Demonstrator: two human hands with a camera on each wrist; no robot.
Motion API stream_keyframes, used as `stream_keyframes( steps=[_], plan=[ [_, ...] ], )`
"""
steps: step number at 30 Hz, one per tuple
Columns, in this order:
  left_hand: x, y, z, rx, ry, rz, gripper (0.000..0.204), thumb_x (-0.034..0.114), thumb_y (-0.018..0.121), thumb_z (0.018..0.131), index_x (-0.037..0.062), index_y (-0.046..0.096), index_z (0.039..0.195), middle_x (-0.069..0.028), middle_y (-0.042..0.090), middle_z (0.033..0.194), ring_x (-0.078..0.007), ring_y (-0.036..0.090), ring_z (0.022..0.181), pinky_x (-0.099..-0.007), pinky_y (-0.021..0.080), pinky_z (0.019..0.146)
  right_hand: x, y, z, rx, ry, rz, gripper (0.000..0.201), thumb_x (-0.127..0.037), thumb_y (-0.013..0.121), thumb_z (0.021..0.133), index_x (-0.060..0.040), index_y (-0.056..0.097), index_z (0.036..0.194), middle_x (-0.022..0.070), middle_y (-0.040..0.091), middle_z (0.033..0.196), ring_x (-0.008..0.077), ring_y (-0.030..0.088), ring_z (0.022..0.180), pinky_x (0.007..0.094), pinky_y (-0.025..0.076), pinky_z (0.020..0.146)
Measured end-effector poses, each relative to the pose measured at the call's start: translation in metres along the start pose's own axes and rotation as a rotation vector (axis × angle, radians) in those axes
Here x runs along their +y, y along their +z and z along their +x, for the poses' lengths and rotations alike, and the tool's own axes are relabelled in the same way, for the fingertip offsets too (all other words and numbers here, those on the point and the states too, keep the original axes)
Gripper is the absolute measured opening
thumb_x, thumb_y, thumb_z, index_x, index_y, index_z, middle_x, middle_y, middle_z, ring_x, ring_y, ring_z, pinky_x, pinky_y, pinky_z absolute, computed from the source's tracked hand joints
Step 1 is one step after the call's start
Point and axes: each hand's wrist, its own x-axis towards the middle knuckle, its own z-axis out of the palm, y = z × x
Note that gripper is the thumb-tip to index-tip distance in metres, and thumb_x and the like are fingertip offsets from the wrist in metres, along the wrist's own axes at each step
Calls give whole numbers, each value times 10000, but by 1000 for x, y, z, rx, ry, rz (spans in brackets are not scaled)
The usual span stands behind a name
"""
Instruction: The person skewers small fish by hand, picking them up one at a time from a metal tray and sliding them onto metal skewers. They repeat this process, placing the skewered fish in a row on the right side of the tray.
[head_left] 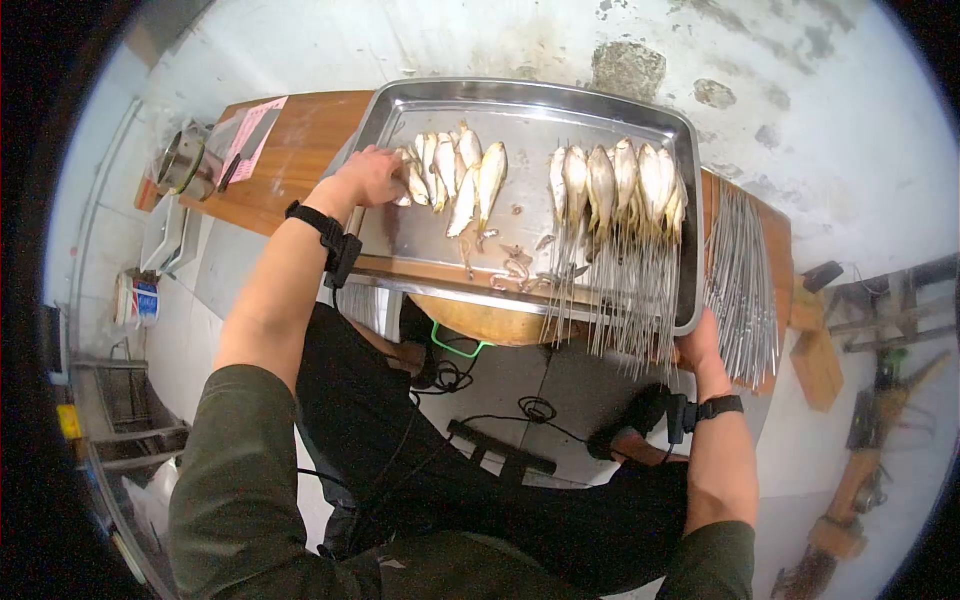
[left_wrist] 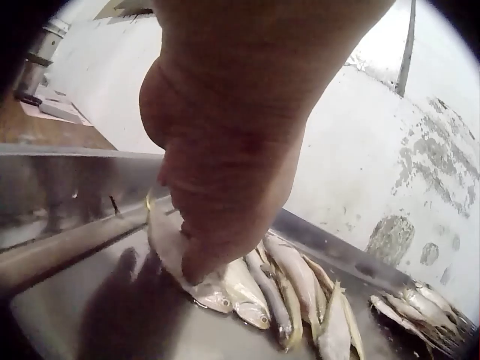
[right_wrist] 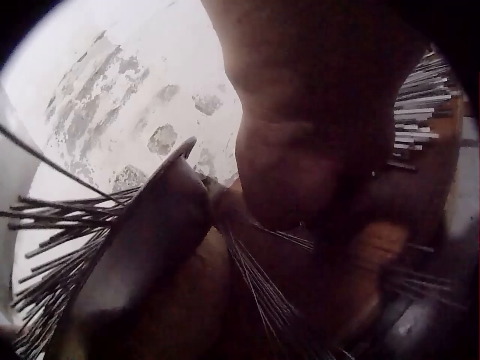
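Observation:
My left hand (head_left: 372, 178) is over the left end of a metal tray (head_left: 540, 92), its curled fingers on the leftmost fish (left_wrist: 210, 295). That fish lies beside several loose fish (head_left: 490, 180), grouped in the tray's left half. At the tray's right side, more fish (head_left: 600, 185) lie in a row, with thin metal skewers (head_left: 630, 310) running from them over the near rim. My right hand (head_left: 706, 352) is at the near right corner of the tray; its fingers are mostly hidden, and the dark right wrist view leaves its hold unclear.
More skewers (head_left: 738, 290) lie in a bundle on the wooden table (head_left: 300, 150), right of the tray. At the far left are a knife (head_left: 248, 150) on pink paper and a metal pot (head_left: 188, 165). Below the tray stands a round yellowish container (head_left: 480, 318); black cables (head_left: 537, 408) cross the floor.

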Motion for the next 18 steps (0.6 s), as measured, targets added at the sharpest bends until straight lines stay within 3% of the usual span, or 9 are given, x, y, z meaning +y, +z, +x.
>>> stream_keyframes(
  steps=[2,5,7,8,10,11,13,18],
  plan=[
    [-3,-3,0,-75,30,-3,370,259,624,734,122,640,1078,-115,598,1158,-322,502,1131,-421,407,978,-8,1,-2,19,70,18,221,-36,651,771,-8,649,990,166,685,927,311,658,911,365,515,749],
    [-7,-4,1,-115,61,24,360,265,647,706,146,650,1046,-99,605,1144,-314,508,1115,-417,416,959,19,17,7,106,114,58,205,-21,647,763,-6,650,968,166,684,925,296,663,879,372,515,732],
    [-15,2,1,-91,71,3,351,261,654,695,147,654,1027,-99,615,1123,-314,515,1102,-419,419,943,26,22,16,108,401,906,156,-72,594,824,3,640,953,137,689,930,273,663,829,365,512,694],
    [-18,6,2,-63,84,-17,341,257,662,684,149,658,1007,-99,625,1102,-314,522,1089,-421,423,927,33,22,15,107,403,904,156,-72,594,824,3,640,953,137,689,930,273,663,829,365,512,694],
    [-15,2,1,-98,57,-16,331,251,665,685,140,657,996,-99,637,1065,-310,534,1072,-425,425,909,-1,10,1,25,125,-62,225,-177,495,904,-12,631,971,97,683,931,254,649,768,369,508,679],
    [-14,-1,1,-129,32,-10,320,244,668,685,131,657,985,-100,650,1028,-307,547,1055,-428,427,892,14,16,8,23,126,-63,225,-177,495,904,-12,631,971,97,683,931,254,649,768,369,508,679],
    [-14,-6,-2,-145,84,-28,314,247,668,695,124,656,983,-107,655,998,-306,560,1032,-436,425,885,44,30,22,57,381,988,281,-243,434,936,-40,623,978,63,664,902,242,633,727,378,504,650],
    [-20,-2,-4,-125,191,-5,280,258,671,742,99,653,971,-124,667,925,-325,601,932,-436,452,808,57,34,29,5,416,929,280,-275,454,929,-53,615,983,70,648,880,240,616,718,428,510,645]
  ],
)
